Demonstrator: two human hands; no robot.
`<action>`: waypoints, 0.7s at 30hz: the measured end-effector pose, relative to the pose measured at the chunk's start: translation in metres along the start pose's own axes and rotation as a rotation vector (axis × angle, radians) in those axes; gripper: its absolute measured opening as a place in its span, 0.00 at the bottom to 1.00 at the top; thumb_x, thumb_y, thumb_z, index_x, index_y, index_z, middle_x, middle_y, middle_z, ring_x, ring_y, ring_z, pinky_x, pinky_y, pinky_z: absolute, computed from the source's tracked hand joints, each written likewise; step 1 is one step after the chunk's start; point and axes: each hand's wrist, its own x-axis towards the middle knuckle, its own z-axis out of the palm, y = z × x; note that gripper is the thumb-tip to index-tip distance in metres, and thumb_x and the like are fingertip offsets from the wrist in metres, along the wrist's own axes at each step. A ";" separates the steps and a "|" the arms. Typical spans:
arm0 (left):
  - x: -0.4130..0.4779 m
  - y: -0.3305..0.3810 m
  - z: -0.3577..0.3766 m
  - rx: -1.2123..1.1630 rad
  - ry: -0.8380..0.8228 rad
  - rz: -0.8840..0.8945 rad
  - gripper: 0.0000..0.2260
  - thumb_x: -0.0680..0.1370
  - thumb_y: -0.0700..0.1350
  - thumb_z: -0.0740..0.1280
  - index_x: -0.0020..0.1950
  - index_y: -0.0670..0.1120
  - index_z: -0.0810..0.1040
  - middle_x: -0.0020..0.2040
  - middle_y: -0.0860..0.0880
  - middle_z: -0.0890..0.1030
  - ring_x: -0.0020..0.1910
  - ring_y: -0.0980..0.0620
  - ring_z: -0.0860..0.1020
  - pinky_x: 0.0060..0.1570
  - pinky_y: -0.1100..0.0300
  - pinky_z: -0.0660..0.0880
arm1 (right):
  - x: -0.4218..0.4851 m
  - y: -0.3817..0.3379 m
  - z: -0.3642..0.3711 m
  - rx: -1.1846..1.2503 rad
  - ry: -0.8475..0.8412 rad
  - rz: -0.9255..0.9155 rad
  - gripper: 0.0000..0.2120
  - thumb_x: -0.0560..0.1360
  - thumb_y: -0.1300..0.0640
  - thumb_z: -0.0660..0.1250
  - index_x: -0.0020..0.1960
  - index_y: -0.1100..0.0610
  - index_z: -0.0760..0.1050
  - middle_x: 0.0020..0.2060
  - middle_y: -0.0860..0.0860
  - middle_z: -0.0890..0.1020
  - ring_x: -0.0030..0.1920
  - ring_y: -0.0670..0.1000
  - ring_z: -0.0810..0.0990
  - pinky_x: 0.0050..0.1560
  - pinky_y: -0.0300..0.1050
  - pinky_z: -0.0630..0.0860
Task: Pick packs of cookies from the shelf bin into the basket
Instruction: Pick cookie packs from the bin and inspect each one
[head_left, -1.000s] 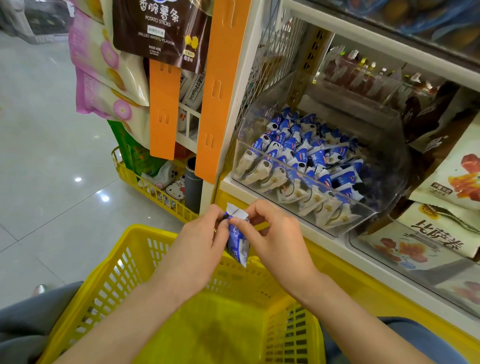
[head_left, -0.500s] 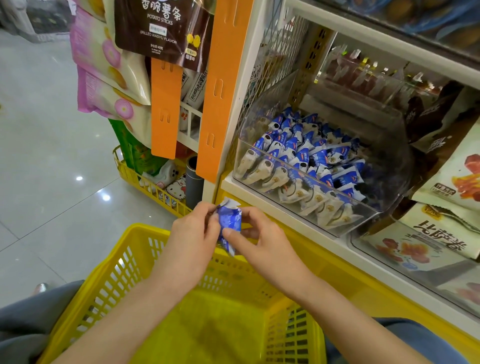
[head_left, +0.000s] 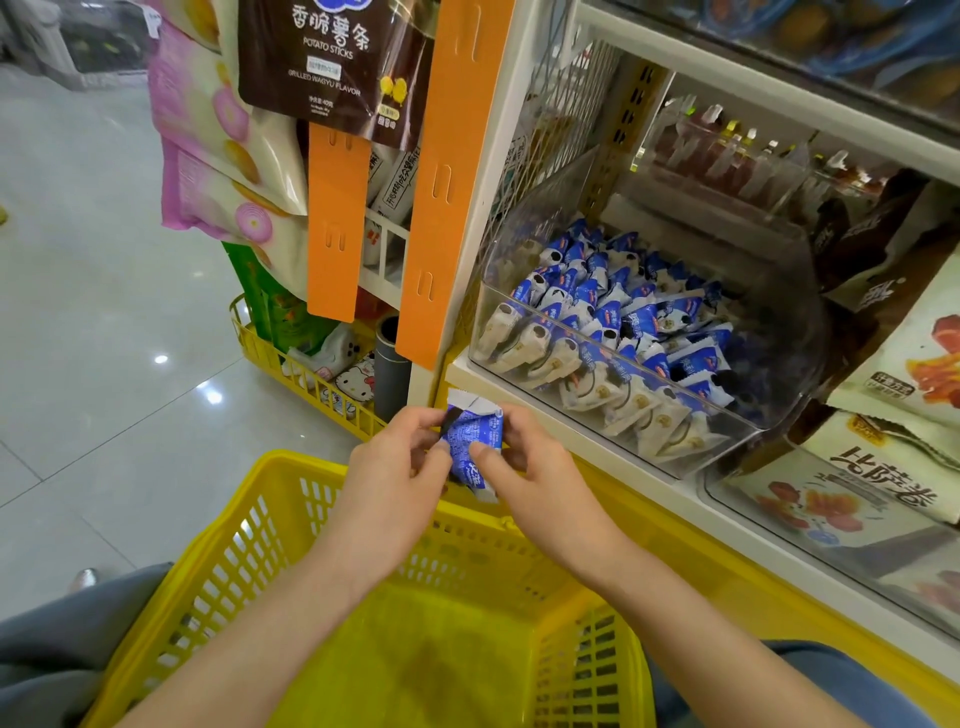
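Cookie pack (head_left: 474, 444) now shows its blue printed face to the camera, turned from hanging edge-on a second ago, and sits above the yellow basket's (head_left: 306, 460) far rim. Left hand (head_left: 395, 478) and right hand (head_left: 535, 478) both pinch its sides. This is probably a label check: the pack is out of the shelf bin (head_left: 779, 338) beyond the basket, but not yet dropped in.

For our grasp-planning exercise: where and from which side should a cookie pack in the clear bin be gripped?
Probably pinch a top cookie pack by its flat end, from above: the clear bin opens upward and its front wall blocks frontal reach.
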 end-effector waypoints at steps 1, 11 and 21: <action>0.000 0.000 0.000 0.006 0.010 0.001 0.09 0.78 0.40 0.61 0.54 0.53 0.73 0.48 0.53 0.82 0.45 0.54 0.81 0.49 0.50 0.79 | -0.001 0.000 0.000 -0.031 -0.007 -0.018 0.14 0.77 0.58 0.62 0.62 0.52 0.69 0.52 0.49 0.81 0.50 0.46 0.80 0.54 0.49 0.77; -0.006 -0.005 0.000 0.252 0.028 0.153 0.04 0.79 0.47 0.59 0.51 0.51 0.73 0.42 0.53 0.81 0.39 0.58 0.78 0.37 0.65 0.75 | -0.006 0.000 -0.001 -0.079 -0.022 -0.092 0.11 0.76 0.51 0.63 0.58 0.47 0.69 0.50 0.39 0.78 0.49 0.39 0.78 0.48 0.37 0.78; 0.005 0.015 -0.004 -0.374 -0.022 -0.282 0.16 0.80 0.42 0.57 0.37 0.52 0.78 0.34 0.50 0.82 0.32 0.58 0.80 0.33 0.63 0.77 | 0.002 -0.007 -0.008 0.373 -0.124 0.093 0.19 0.77 0.63 0.61 0.67 0.56 0.64 0.59 0.57 0.77 0.48 0.50 0.78 0.39 0.38 0.79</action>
